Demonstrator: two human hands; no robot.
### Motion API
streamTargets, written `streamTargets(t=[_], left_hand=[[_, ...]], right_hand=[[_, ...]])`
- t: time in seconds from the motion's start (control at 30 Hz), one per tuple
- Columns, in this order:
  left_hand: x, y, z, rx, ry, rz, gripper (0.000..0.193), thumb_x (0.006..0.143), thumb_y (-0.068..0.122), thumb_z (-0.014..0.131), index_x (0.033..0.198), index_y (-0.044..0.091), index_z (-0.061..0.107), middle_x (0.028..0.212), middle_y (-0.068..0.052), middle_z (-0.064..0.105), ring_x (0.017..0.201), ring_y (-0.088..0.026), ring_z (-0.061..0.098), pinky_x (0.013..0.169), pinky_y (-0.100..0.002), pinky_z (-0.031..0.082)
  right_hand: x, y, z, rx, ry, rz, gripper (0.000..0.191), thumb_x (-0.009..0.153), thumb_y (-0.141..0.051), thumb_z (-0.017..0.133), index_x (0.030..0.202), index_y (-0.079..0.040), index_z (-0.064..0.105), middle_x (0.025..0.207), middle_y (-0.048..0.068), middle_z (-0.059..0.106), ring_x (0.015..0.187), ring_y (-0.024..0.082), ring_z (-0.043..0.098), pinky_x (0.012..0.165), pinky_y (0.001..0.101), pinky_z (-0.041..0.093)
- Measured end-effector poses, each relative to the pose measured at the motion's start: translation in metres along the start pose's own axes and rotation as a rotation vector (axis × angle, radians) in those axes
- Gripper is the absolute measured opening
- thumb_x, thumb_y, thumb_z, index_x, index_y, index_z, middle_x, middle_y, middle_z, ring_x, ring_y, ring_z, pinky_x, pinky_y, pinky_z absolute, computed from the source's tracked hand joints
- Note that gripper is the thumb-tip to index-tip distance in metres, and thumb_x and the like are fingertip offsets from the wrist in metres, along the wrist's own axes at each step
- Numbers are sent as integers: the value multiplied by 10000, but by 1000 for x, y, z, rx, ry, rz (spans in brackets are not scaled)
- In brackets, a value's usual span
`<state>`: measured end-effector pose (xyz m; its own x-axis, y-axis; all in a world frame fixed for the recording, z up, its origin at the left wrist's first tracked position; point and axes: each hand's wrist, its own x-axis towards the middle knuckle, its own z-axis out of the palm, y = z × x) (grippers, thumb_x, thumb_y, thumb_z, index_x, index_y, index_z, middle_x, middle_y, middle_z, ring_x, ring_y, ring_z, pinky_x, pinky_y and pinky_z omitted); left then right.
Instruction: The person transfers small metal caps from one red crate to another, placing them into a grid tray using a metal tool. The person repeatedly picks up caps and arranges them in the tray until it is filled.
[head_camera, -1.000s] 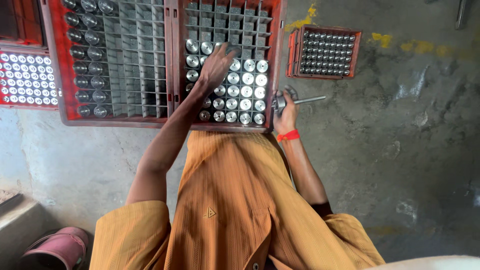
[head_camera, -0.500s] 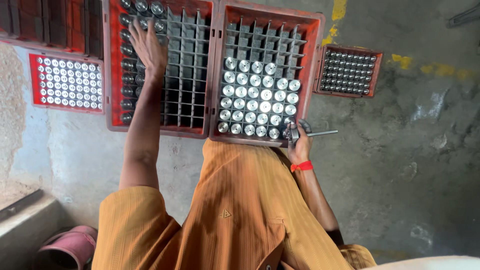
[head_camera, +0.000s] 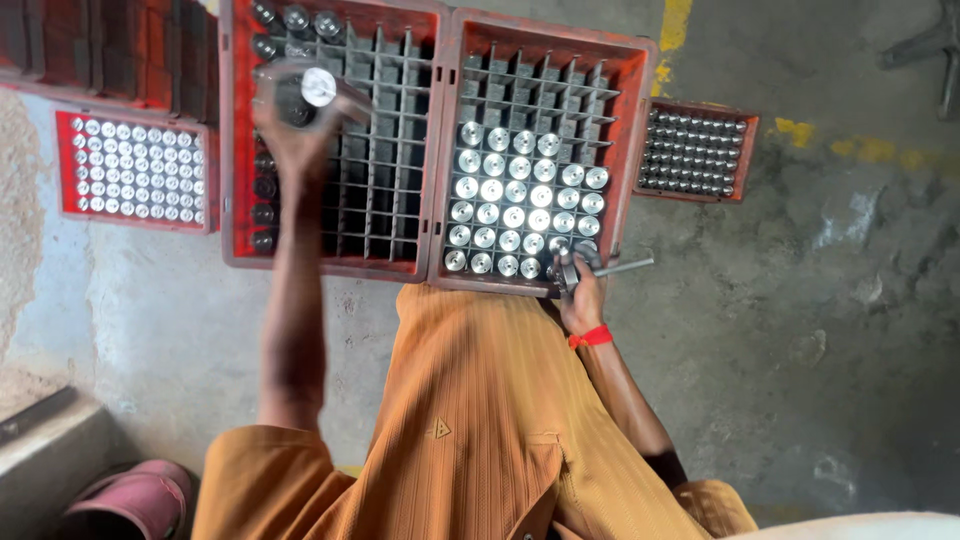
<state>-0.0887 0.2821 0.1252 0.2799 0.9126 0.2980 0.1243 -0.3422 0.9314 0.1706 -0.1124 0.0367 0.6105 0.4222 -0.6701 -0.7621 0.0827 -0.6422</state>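
Fingers of the left hand (head_camera: 300, 125) pinch a shiny metal cylinder (head_camera: 318, 87) above the left crate (head_camera: 232, 150), only its edge column filled. Right hand (head_camera: 580, 290) grips a metal tool (head_camera: 610, 268) by the right crate (head_camera: 640, 130), lower rows full, upper cells bare.

The left hand (head_camera: 290, 130) and its metal cylinder (head_camera: 318, 87) are motion-blurred; grip unclear.

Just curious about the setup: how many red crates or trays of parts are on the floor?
4 whole: two big gridded crates ahead, a small tray far left, another far right. More may lie cut off upper left.
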Motion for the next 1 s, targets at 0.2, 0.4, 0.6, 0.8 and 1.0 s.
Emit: streamTargets(t=[0.2,0.4,0.6,0.8,1.0], left_hand=[[-124,-13,124,-969,-227,-559,317,1020,254,723,832,36,589,766,-68,642,680,-184,604,758,-416,538],[-208,44,159,230,-630,-468,499,815,279,804,1235,46,671,950,-187,770,893,-366,745,789,-454,558],[-216,64,180,304,-788,-434,397,731,207,812,1059,13,698,937,-207,763,911,-388,736,807,-464,550],[-227,43,202,40,-897,-433,504,713,320,879,1073,24,689,954,-175,767,890,-329,765,793,-446,583],[-175,30,228,294,-875,-78,574,939,374,790,1386,81,579,936,-182,770,754,-308,728,659,-417,581]], right_hand=[[5,0,63,-113,-223,10,152,1003,-48,592,1151,-80,604,879,70,659,834,185,701,722,316,561],[4,-17,104,-62,-342,-97,118,1021,-22,616,1134,-26,582,903,80,654,843,184,667,794,326,571],[-11,-25,90,-253,-566,-232,114,1053,-73,610,1155,-34,579,832,79,635,832,181,650,812,317,562],[15,-37,61,-225,-486,-38,126,1007,-53,627,1127,-36,593,810,81,646,825,206,677,792,341,561],[65,-85,20,90,-177,-185,155,1001,15,620,1148,-32,614,902,82,683,867,213,683,835,329,561]])
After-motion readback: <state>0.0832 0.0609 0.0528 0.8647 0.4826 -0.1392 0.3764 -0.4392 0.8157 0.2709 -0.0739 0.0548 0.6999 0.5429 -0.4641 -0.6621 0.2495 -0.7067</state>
